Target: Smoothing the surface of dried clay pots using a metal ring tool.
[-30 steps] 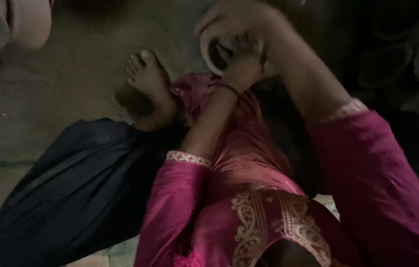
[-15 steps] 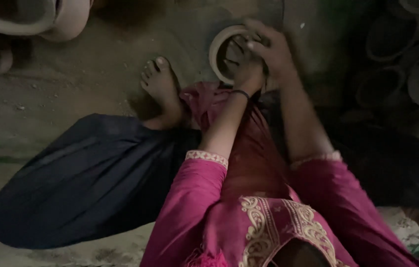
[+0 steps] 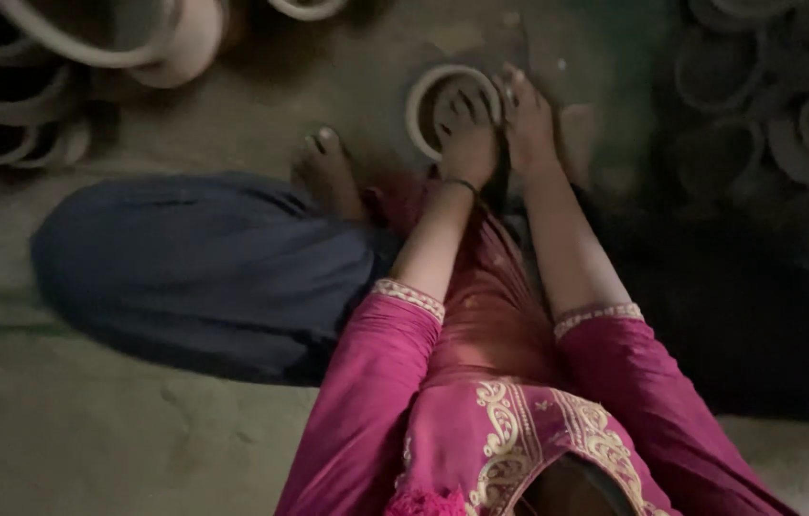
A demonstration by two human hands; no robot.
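A small pale clay bowl (image 3: pixel 420 97) rests on the ground ahead of me. My left hand (image 3: pixel 466 139) lies over the bowl's opening, fingers reaching inside, a dark bangle at the wrist. At the bowl's right rim my right hand (image 3: pixel 526 119) presses its fingers against the wall. Both arms come out of bright pink sleeves with pale trim. My bare foot (image 3: pixel 328 172) sits just left of the bowl, and my folded leg in dark blue cloth (image 3: pixel 204 272) stretches to the left.
Large pale clay pots (image 3: pixel 151 43) stand at the top left, and another rim (image 3: pixel 307 10) shows at the top edge. Several dark clay bowls (image 3: pixel 767 124) are stacked at the right. The floor (image 3: pixel 89 440) is rough earth.
The view has shifted, so the bowl and hands now sit lower and more central. My right hand has come down from over the bowl's top to its right rim.
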